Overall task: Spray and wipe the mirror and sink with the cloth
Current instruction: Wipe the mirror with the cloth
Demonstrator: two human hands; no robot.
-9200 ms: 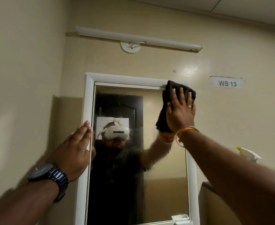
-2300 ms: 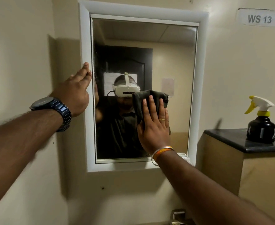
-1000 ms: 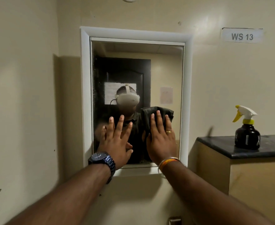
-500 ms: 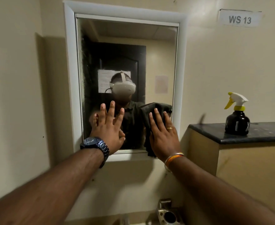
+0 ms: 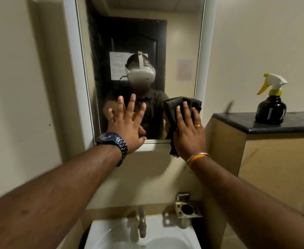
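Observation:
The white-framed mirror (image 5: 180, 42) hangs on the wall straight ahead. My right hand (image 5: 189, 130) presses a dark cloth (image 5: 171, 108) flat against the mirror's lower right corner, and the cloth hangs over the bottom frame. My left hand (image 5: 128, 123), fingers spread, rests open-palmed on the lower glass beside it. The white sink (image 5: 167, 236) with a metal tap (image 5: 142, 221) sits below. A black spray bottle (image 5: 270, 106) with a white and yellow trigger stands on the dark ledge at the right, out of both hands.
A dark-topped ledge (image 5: 291, 125) juts out at the right, level with the mirror's bottom. A metal holder (image 5: 188, 209) is fixed to the wall above the sink's right side. A side wall (image 5: 22, 87) is close on the left.
My left hand left the mirror's left frame and came onto the lower glass. My right hand slid the cloth down from the top to the lower right corner. The view tilted down, showing the sink.

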